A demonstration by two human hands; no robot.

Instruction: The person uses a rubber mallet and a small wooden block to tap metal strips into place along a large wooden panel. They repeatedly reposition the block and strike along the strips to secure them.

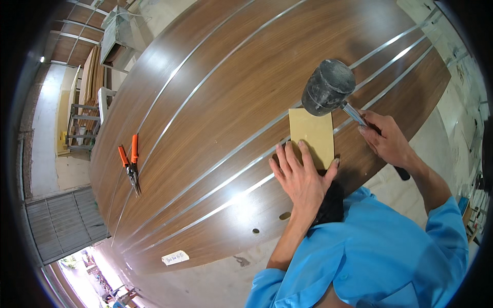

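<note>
My right hand (386,137) is wrapped round the handle of a rubber mallet (328,87). The mallet has a black, dusty head, a shiny metal shaft and a dark grip end. Its head is over the far end of a flat yellowish rectangular block (313,131); I cannot tell whether the two touch. With fingers spread, my left hand (303,179) presses on the near part of that block. Under the block lies a wood-grain panel (221,123) inlaid with several long silvery metal strips (231,154), some of which the block covers.
Orange-handled snips (131,161) lie on the panel's left part. A white label (175,257) and two dark oval holes (256,231) are near its front edge. Stacked wooden boards (91,77) and a metal duct-like box (117,43) stand beyond, upper left.
</note>
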